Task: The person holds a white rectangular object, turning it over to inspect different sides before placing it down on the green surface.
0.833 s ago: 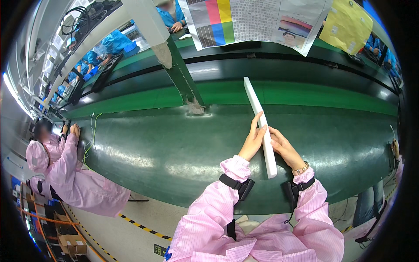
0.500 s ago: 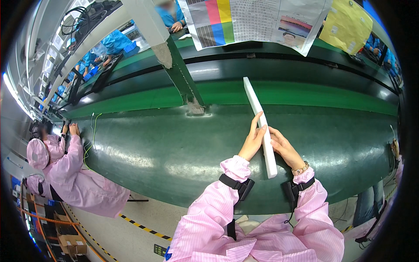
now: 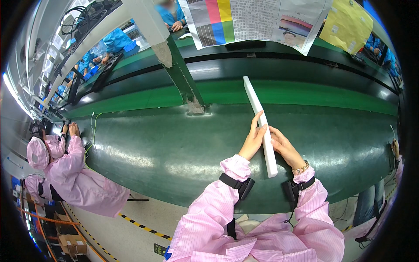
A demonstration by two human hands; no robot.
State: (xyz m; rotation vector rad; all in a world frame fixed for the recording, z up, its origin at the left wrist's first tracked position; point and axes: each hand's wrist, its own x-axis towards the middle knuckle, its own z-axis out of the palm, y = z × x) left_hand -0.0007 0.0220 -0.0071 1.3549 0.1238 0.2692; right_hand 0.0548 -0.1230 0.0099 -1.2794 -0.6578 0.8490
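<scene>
A long, narrow white piece with flat sides [image 3: 260, 126], perhaps a slim box seen edge-on, is held between my two hands above the green table. Its upper end leans to the left and away from me, and the lower end points toward my body. On its left side, my left hand [image 3: 253, 140] grips it, with a finger stretched up along the edge. From the right side my right hand [image 3: 283, 146] clasps it near the middle, the fingers partly hidden behind it. Its other faces cannot be seen.
A green-topped table [image 3: 144, 148] runs across in front of me, with a green and white post [image 3: 181, 78] at its far edge. Printed sheets [image 3: 257, 22] hang above. At left a person in pink [image 3: 65, 161] works, beside a thin green-yellow cable [image 3: 92, 139].
My hands and the white piece stay almost in place, with only a very slight shift. At left, the person in pink has moved their head a little.
</scene>
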